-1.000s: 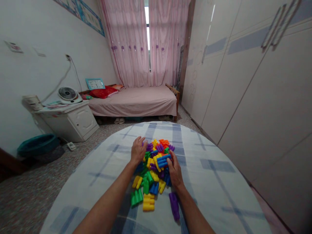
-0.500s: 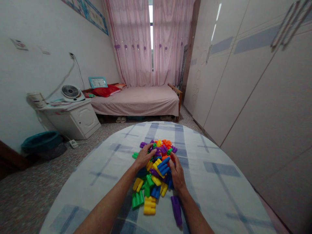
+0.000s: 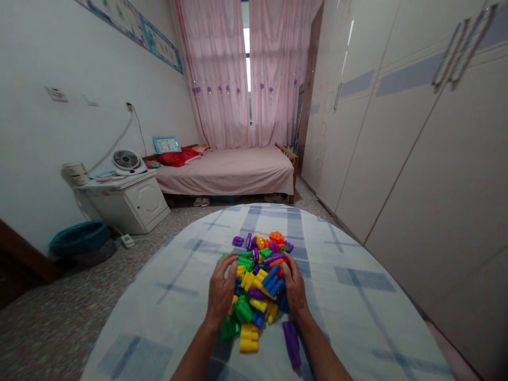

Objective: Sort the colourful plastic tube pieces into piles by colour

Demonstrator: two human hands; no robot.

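A heap of coloured plastic building blocks (image 3: 260,275) in purple, yellow, green, blue and orange lies on a white cloth with blue checks over a round table (image 3: 353,296). My left hand (image 3: 221,288) rests against the heap's left side, fingers curled over the blocks. My right hand (image 3: 294,288) presses the heap's right side, fingers bent onto blue blocks. A lone purple block (image 3: 292,343) lies by my right wrist. In front of the heap sits a yellow block (image 3: 248,338), and a green block (image 3: 229,328) lies under my left wrist.
Beyond the table stands a bed with a pink cover (image 3: 228,172). A white cabinet with a small fan (image 3: 127,198) is at the left wall, a teal basin (image 3: 77,238) on the floor beside it. Wardrobe doors (image 3: 416,132) line the right side.
My left hand has drawn back from the far left of the heap toward me along its near left side. The right hand stayed on the right side. The camera view has shifted slightly.
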